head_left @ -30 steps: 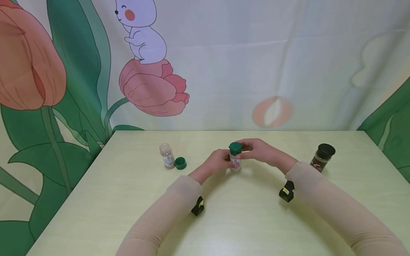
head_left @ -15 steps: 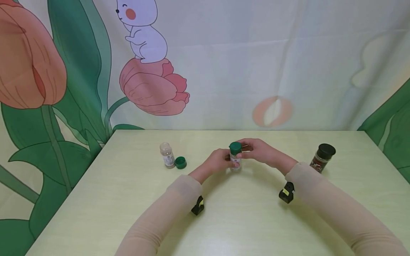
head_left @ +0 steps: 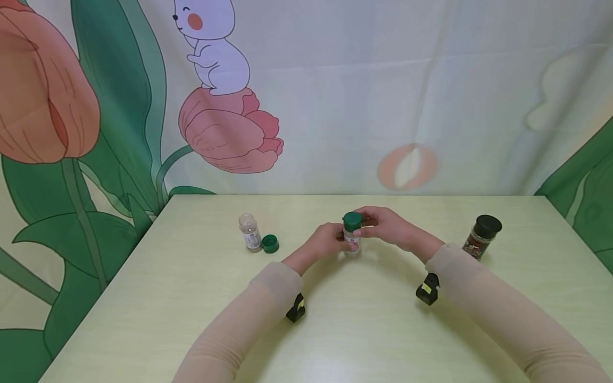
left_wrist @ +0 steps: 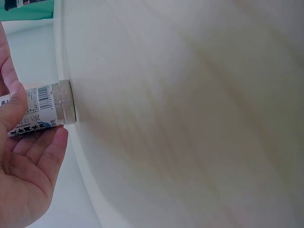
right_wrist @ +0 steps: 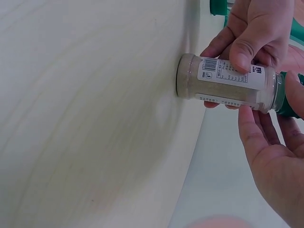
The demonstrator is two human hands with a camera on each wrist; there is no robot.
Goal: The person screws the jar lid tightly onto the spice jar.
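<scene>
A small clear jar (head_left: 352, 247) with a white label and a green cap (head_left: 352, 221) stands upright near the middle of the table. My left hand (head_left: 326, 242) grips its body from the left, thumb across the label. From the right, my right hand (head_left: 389, 229) holds the green cap between thumb and fingers. The right wrist view shows the jar (right_wrist: 223, 81) holding a pale powder, its base at the table surface, with the left hand (right_wrist: 261, 33) round the body and the right hand (right_wrist: 275, 161) at the cap. In the left wrist view, fingers partly cover the jar label (left_wrist: 40, 105).
On the left of the table (head_left: 158, 298) stands an uncapped clear jar (head_left: 250, 234), with a loose green cap (head_left: 270, 243) beside it. A black-capped dark jar (head_left: 480, 236) stands at the right, partly behind the right sleeve. Black wrist devices (head_left: 428, 290) sit below both cuffs. A printed curtain hangs behind.
</scene>
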